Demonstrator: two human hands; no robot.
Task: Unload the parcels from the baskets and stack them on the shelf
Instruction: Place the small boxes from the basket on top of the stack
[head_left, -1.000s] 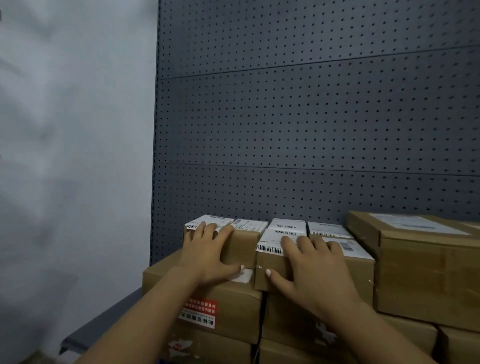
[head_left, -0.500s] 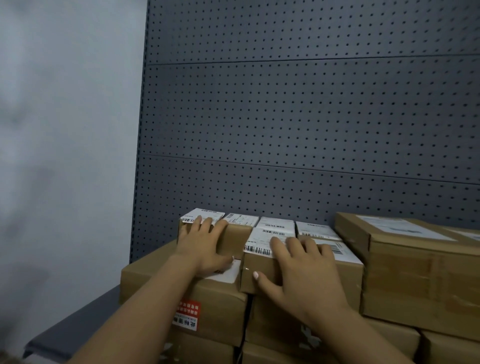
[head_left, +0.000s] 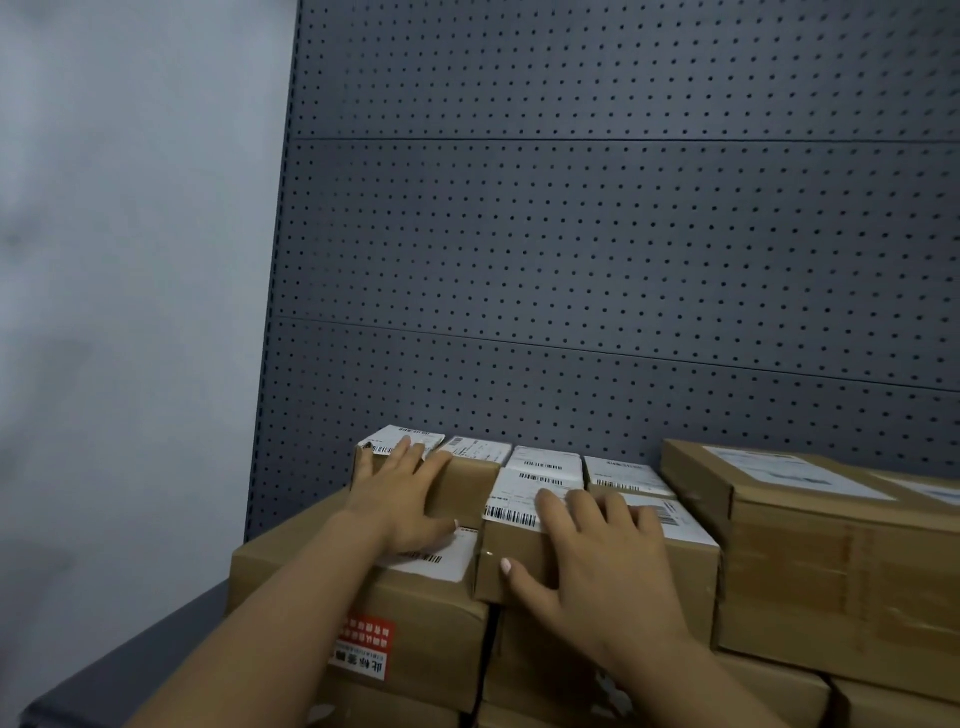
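Note:
Several small brown parcels with white barcode labels sit in a row on top of the stack against the dark pegboard. My left hand (head_left: 402, 493) lies flat with straight fingers against the front of the leftmost small parcel (head_left: 465, 483). My right hand (head_left: 597, 556) presses with spread fingers on the front and top of the nearer small parcel (head_left: 524, 566). Two more labelled small parcels (head_left: 545, 460) stand behind it. They rest on a wider parcel with a red sticker (head_left: 426, 623).
A large brown parcel (head_left: 841, 561) stands to the right on more cartons. The shelf's dark grey board (head_left: 130, 670) shows at lower left. The perforated back panel (head_left: 623, 260) rises behind. A pale wall (head_left: 130, 260) is at the left.
Both hands stay pressed on the same two small parcels. The view has shifted slightly, so the stack sits a little more to the left and lower.

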